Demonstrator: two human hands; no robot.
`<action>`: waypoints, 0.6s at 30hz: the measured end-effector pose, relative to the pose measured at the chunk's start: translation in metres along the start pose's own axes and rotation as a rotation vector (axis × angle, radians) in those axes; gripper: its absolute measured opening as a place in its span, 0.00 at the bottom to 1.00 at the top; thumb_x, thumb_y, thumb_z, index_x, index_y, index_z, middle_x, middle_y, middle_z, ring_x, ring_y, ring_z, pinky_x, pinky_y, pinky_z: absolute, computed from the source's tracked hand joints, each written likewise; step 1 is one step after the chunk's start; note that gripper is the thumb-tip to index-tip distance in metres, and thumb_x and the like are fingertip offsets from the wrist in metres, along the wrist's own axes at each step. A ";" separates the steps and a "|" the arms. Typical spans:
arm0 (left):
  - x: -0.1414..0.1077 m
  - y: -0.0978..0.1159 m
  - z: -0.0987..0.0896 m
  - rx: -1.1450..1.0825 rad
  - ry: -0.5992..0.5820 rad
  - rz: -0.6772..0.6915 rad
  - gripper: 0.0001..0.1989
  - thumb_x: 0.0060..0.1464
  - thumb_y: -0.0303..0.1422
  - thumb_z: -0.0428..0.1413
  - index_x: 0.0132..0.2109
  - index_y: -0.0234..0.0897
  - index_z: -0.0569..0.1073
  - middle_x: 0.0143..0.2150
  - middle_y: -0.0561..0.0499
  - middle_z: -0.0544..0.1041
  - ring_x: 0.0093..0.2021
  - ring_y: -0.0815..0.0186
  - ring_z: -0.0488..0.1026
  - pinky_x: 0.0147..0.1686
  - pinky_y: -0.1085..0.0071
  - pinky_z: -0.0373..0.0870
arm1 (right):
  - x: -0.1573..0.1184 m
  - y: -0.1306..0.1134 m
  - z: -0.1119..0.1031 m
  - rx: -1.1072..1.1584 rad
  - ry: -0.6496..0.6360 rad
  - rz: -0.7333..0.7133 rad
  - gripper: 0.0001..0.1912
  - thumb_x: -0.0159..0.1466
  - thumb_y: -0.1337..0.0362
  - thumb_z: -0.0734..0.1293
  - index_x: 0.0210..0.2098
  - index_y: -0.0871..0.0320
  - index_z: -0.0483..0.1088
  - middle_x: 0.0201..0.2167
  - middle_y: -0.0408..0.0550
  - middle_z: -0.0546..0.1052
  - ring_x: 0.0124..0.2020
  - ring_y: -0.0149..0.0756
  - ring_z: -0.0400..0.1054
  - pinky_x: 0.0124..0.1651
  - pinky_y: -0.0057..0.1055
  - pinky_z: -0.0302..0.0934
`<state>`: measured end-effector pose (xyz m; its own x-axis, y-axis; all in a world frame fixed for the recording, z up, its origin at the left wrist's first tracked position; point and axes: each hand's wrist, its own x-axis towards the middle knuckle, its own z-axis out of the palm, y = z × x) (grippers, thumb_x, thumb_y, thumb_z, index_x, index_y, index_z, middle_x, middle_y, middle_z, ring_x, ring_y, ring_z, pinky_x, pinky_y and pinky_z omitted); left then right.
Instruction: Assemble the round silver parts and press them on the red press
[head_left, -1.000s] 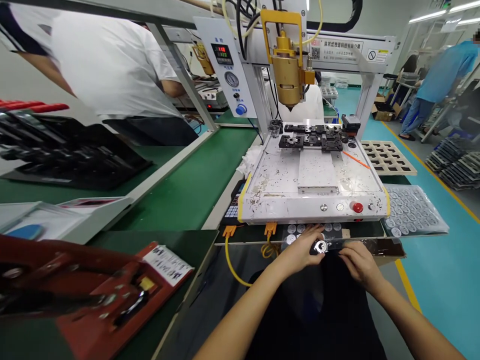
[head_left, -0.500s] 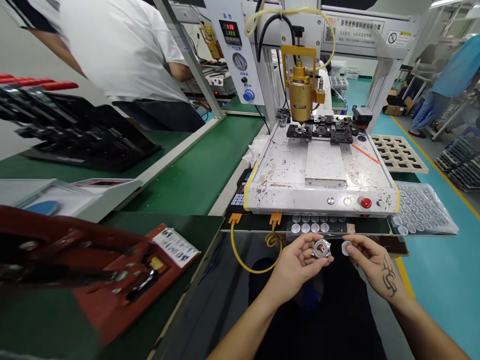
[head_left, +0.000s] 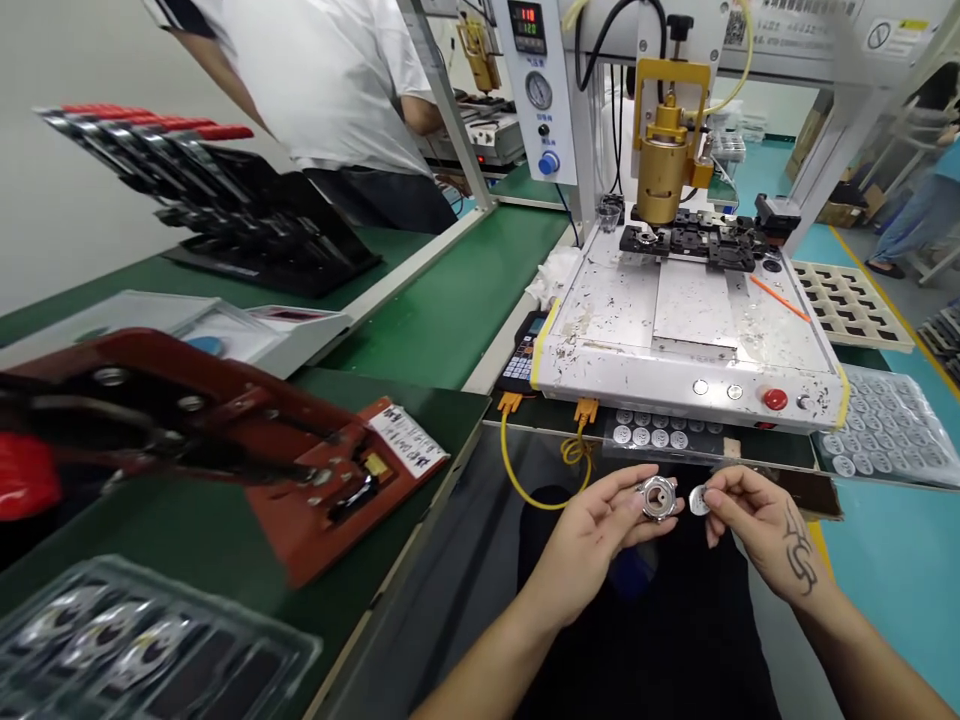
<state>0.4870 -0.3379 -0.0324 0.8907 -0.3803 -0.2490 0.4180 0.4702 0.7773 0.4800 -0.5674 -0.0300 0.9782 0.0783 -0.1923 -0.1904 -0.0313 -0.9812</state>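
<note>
My left hand (head_left: 600, 530) grips a shiny metal watch case (head_left: 659, 498) by its edge, its round opening facing up. Between thumb and fingers of my right hand (head_left: 757, 520) is a small round silvery disc (head_left: 699, 500) with faint markings. The disc is close to the right side of the case, with a narrow gap between them. Both hands are held above my dark-clothed lap, just in front of the bench edge.
A white-based machine (head_left: 600, 320) with a brass head (head_left: 663, 180) stands ahead. Sheets of round discs (head_left: 892, 425) lie at right. On the left are a red lever press (head_left: 315, 520), a tray of metal parts (head_left: 247, 610) and a rack of red-handled clamps (head_left: 300, 220). A person (head_left: 330, 90) works beyond.
My view has swung left and down, bringing the tray of metal parts into sight. Both hands keep their hold, and the disc now looks more tilted and nearer the watch case.
</note>
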 end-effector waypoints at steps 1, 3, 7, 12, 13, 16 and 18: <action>-0.001 -0.001 0.000 0.005 0.002 0.010 0.24 0.62 0.43 0.69 0.59 0.35 0.80 0.55 0.38 0.85 0.57 0.46 0.83 0.61 0.48 0.80 | 0.000 0.000 0.000 0.011 -0.025 0.010 0.19 0.68 0.47 0.75 0.36 0.56 0.74 0.23 0.41 0.75 0.25 0.34 0.73 0.34 0.32 0.68; -0.003 -0.002 -0.001 0.012 0.005 0.026 0.24 0.63 0.43 0.68 0.60 0.35 0.80 0.54 0.38 0.86 0.57 0.47 0.83 0.61 0.47 0.80 | 0.000 0.003 -0.001 0.067 -0.091 0.046 0.18 0.70 0.48 0.75 0.35 0.56 0.72 0.22 0.39 0.74 0.24 0.33 0.71 0.33 0.32 0.66; -0.005 -0.002 -0.002 -0.011 0.004 0.025 0.23 0.63 0.42 0.68 0.59 0.35 0.81 0.52 0.39 0.86 0.56 0.47 0.83 0.61 0.47 0.80 | 0.000 0.011 -0.001 0.176 -0.182 0.103 0.19 0.71 0.49 0.73 0.34 0.55 0.68 0.21 0.38 0.71 0.22 0.31 0.67 0.29 0.31 0.62; -0.005 -0.001 -0.002 -0.073 0.014 -0.004 0.22 0.62 0.40 0.69 0.58 0.34 0.81 0.54 0.38 0.86 0.56 0.47 0.83 0.61 0.46 0.79 | -0.001 0.012 0.000 0.173 -0.196 0.099 0.19 0.72 0.49 0.72 0.34 0.55 0.67 0.20 0.37 0.69 0.20 0.29 0.60 0.25 0.30 0.54; -0.006 0.000 -0.002 -0.074 0.015 -0.001 0.22 0.62 0.40 0.69 0.58 0.35 0.81 0.54 0.38 0.86 0.56 0.47 0.83 0.61 0.45 0.79 | 0.000 0.013 0.000 0.163 -0.189 0.091 0.18 0.73 0.50 0.72 0.34 0.55 0.67 0.19 0.37 0.68 0.20 0.29 0.59 0.26 0.29 0.52; -0.008 -0.001 -0.002 -0.060 0.012 0.019 0.22 0.62 0.41 0.69 0.59 0.35 0.81 0.53 0.39 0.86 0.56 0.47 0.83 0.61 0.46 0.79 | 0.001 0.013 0.000 0.125 -0.181 0.072 0.19 0.73 0.49 0.71 0.35 0.55 0.67 0.19 0.36 0.66 0.21 0.28 0.56 0.27 0.29 0.48; -0.009 -0.001 -0.002 -0.037 0.015 0.032 0.22 0.63 0.42 0.68 0.59 0.36 0.81 0.52 0.40 0.86 0.56 0.48 0.83 0.61 0.47 0.80 | 0.001 0.011 0.002 0.089 -0.180 0.065 0.19 0.73 0.48 0.71 0.35 0.55 0.67 0.19 0.36 0.66 0.21 0.28 0.55 0.27 0.30 0.47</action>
<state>0.4789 -0.3329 -0.0318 0.9064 -0.3526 -0.2329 0.3950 0.5114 0.7632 0.4790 -0.5659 -0.0409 0.9346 0.2560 -0.2471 -0.2671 0.0459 -0.9626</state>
